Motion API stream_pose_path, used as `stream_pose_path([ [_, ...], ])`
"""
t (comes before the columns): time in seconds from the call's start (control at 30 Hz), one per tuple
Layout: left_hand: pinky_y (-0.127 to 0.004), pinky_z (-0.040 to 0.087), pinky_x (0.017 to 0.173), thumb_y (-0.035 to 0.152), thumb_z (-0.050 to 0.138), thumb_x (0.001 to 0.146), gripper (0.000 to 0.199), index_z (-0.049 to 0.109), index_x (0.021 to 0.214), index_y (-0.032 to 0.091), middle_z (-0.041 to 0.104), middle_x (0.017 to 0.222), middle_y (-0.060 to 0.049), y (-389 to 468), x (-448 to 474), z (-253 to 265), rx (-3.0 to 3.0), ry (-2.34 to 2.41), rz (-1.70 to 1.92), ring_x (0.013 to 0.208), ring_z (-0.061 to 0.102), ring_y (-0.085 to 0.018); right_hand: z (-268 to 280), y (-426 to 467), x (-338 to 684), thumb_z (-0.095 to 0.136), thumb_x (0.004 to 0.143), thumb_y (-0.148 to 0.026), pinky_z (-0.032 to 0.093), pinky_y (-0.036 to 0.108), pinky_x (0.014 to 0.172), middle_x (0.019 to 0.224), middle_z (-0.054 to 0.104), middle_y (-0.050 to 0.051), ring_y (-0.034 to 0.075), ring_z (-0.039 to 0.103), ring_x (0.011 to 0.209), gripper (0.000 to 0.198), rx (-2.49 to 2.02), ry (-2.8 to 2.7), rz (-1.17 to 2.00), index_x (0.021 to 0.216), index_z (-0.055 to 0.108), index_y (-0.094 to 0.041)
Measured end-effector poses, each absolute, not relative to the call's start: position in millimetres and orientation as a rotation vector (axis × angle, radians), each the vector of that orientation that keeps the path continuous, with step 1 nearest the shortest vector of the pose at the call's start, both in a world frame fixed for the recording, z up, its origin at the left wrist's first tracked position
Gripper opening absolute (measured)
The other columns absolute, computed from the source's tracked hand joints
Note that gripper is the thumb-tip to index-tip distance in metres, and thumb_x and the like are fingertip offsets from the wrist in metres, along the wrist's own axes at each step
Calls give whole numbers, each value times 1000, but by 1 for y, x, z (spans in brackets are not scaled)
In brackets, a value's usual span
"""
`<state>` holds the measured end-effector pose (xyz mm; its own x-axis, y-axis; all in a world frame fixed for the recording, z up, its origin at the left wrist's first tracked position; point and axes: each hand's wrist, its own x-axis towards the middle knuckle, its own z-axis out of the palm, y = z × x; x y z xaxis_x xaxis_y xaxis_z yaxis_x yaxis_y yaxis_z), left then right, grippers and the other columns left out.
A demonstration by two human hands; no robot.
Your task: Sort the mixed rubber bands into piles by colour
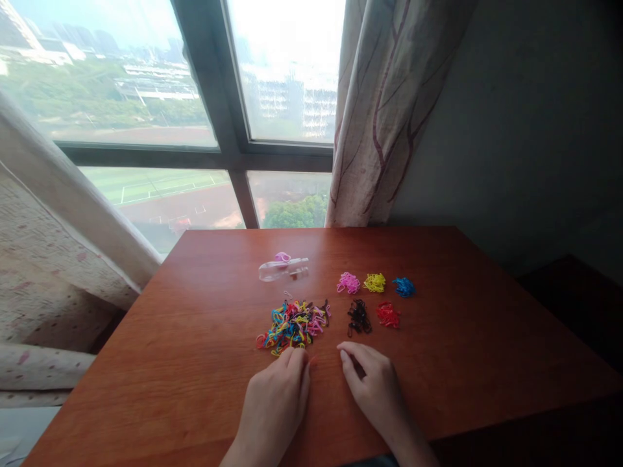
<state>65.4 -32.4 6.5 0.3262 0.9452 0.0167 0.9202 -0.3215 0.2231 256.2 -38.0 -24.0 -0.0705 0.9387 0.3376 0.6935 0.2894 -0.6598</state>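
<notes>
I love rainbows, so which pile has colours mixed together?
The big pile just beyond the left hand; the five smaller piles to its right are each one colour.

One mixed band pile (294, 324), five one-colour piles (349, 283) (374, 282) (403, 287) (359, 316) (388, 315) counted; two hands (277, 392) (374, 376), one table (195, 363), two curtains (53, 259) (389, 97), four panes (117, 97) (292, 78) (170, 194) (294, 207) seen.

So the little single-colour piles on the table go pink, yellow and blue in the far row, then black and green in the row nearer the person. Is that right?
Not quite: the pile beside the black pile is red, not green, as the head view shows. The far row is indeed pink, yellow and blue.
</notes>
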Motion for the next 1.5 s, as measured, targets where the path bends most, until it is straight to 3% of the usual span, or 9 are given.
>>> stream_pose_path([
  [0.33,-25,49,61,25,45,95,17,61,102,25,73,94,0,-25,35,3,2307,1728,660,76,72,-17,-25,-39,255,46,95,-20,54,27,77,90,74,5,19,71,80,24,-1473,-1806,436,94,70,-21],
  [0.53,-24,49,65,25,50,93,13,60,101,28,71,98,1,-29,24,8,2311,1580,387,82,71,-17,-25,-39,255,46,95,-19,54,27,77,90,75,5,19,71,81,24,-1470,-1807,425,94,69,-22],
  [0.67,-26,47,62,21,42,97,20,60,94,26,68,91,0,-27,31,5,2402,1591,249,77,70,-18,-25,-39,255,46,95,-19,54,27,78,90,74,5,19,71,81,24,-1478,-1815,427,94,69,-22],
  [1.0,-26,44,59,20,43,95,19,60,91,25,67,86,0,-25,34,0,2487,1611,455,72,68,-18,-26,-39,254,45,96,-20,54,27,76,90,74,4,19,71,81,24,-1484,-1819,430,94,69,-22],
  [1.17,-25,47,63,24,43,96,19,62,98,27,70,94,0,-18,34,7,2445,1600,507,79,70,-18,-30,-38,255,46,96,-20,54,26,76,89,74,4,18,71,79,24,-1468,-1818,413,94,69,-22],
  [1.37,-26,47,63,25,44,96,27,59,119,29,67,113,-3,7,29,29,2404,1718,289,87,71,-21,-34,-37,254,45,97,-22,55,25,75,89,74,4,18,71,78,24,-1467,-1817,393,93,69,-23],
  [1.5,-26,47,68,24,48,92,32,57,123,28,66,111,-4,24,27,42,2357,1700,123,94,69,-22,-34,-38,253,45,98,-23,55,25,75,89,75,4,18,72,78,25,-1464,-1794,394,93,69,-23],
])
